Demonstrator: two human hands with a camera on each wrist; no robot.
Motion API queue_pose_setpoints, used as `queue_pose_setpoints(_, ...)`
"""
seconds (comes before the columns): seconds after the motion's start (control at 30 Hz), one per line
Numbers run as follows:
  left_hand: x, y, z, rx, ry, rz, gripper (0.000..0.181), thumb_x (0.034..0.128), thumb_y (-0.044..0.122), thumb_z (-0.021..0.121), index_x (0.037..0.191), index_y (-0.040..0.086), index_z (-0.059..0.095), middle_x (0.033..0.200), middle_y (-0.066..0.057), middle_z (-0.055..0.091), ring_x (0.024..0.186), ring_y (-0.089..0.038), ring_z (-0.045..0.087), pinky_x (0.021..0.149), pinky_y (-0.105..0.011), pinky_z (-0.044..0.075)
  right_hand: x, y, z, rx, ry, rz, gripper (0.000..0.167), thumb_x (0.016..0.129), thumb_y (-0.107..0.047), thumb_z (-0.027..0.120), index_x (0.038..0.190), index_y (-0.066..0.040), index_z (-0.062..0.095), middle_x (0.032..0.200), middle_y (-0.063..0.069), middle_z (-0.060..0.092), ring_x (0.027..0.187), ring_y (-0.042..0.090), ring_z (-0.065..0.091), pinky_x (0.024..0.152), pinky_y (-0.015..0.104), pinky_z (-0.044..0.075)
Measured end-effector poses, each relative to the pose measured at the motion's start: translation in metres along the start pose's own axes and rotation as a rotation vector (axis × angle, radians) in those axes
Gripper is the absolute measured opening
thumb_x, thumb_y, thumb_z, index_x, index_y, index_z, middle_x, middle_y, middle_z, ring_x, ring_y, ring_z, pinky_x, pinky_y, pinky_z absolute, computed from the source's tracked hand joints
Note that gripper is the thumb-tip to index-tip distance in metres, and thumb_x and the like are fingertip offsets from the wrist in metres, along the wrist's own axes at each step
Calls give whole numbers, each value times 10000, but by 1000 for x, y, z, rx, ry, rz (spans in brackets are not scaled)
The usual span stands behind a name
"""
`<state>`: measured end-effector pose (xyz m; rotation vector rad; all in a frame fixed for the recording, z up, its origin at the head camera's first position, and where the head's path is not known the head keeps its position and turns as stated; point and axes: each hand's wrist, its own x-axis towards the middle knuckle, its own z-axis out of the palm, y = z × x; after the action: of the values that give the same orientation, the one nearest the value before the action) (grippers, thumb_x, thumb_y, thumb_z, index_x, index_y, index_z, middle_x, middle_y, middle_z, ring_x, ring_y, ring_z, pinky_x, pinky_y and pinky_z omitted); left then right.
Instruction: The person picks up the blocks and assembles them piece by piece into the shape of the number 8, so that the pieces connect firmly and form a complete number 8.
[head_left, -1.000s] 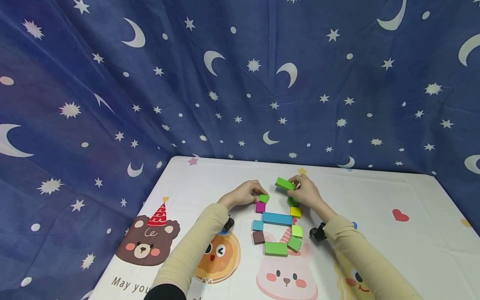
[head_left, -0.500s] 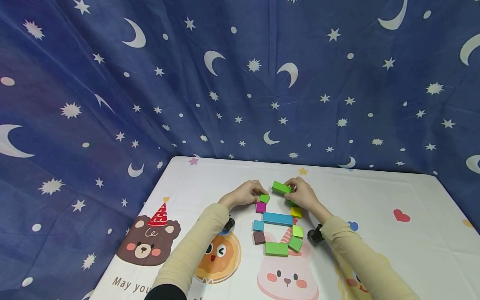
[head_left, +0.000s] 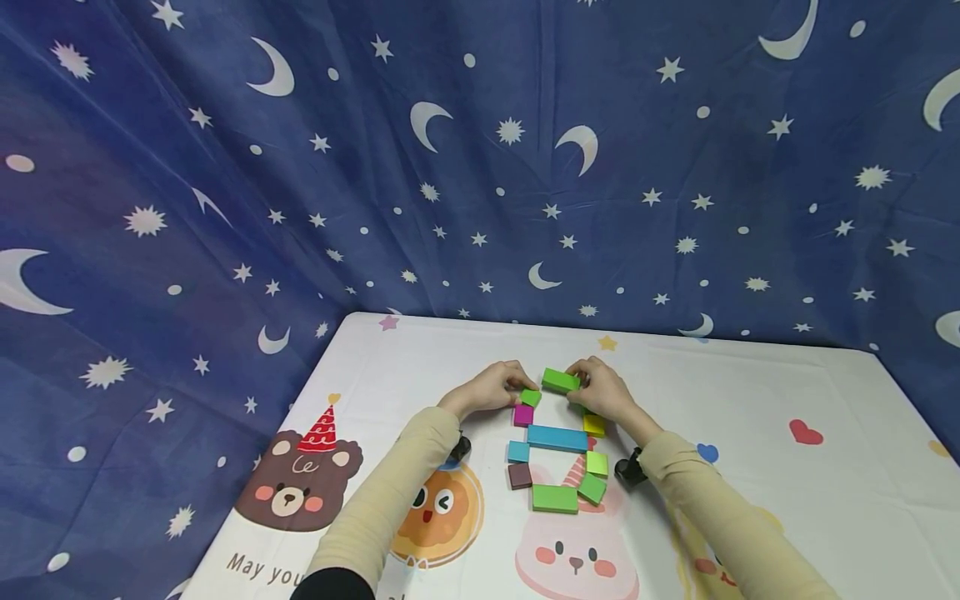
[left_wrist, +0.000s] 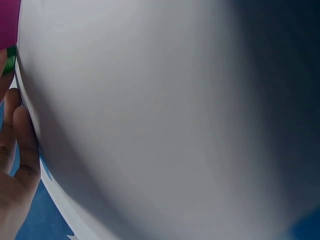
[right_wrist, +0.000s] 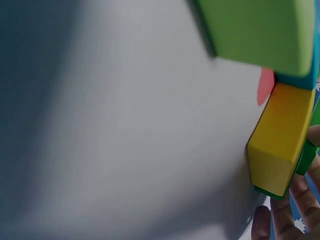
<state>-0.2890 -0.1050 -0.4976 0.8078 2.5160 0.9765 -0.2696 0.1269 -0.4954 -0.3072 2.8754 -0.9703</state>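
Observation:
In the head view, my left hand (head_left: 491, 388) holds a small green block (head_left: 530, 397) between thumb and fingertips at the upper left of a block outline. Just below that block lies a magenta block (head_left: 523, 416). My right hand (head_left: 606, 392) pinches the right end of a longer green block (head_left: 559, 381) at the top of the outline. Under the right hand, a darker green block is mostly hidden, above a yellow block (head_left: 594, 425). The right wrist view shows the yellow block (right_wrist: 280, 135) close to the right hand's fingers (right_wrist: 282, 217).
A long blue block (head_left: 557, 438) crosses the outline's middle. Below it are a small blue block (head_left: 518, 452), a brown block (head_left: 520, 476), a lime block (head_left: 597, 463) and two green blocks, one the bottom block (head_left: 555, 499). A printed white cloth (head_left: 862, 483) covers the table.
My right hand has moved slightly left and down with the longer green block, bringing it nearer the small green block and turning it a little flatter. The left hand has stayed in place.

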Motion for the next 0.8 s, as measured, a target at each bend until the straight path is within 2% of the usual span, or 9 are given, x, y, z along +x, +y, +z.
queue_pose_setpoints(0.27,1,0,1,12,-5,-4,365,828,-42,664,1144,134,712,1064,-24,621,975,-120,541,918,-264,467,2,0,2,-63,-23,-29,359,738,-150,744,1079,-63,676,920,82,574,819,214,510,699,327,378)
queue_pose_setpoints(0.5,1,0,1,18,-5,-1,378,821,-59,656,1146,128,711,1060,-33,618,960,-117,530,906,-262,462,1,0,3,-108,-24,-53,348,733,-129,746,1070,-66,687,923,88,590,837,228,526,745,384,420)
queue_pose_setpoints(0.8,1,-1,1,22,0,7,375,818,-51,664,1144,127,712,1061,-29,621,955,-112,531,897,-248,462,0,-4,3,-149,-43,-43,395,738,-137,747,1122,-88,672,984,107,584,894,261,522,785,444,428)
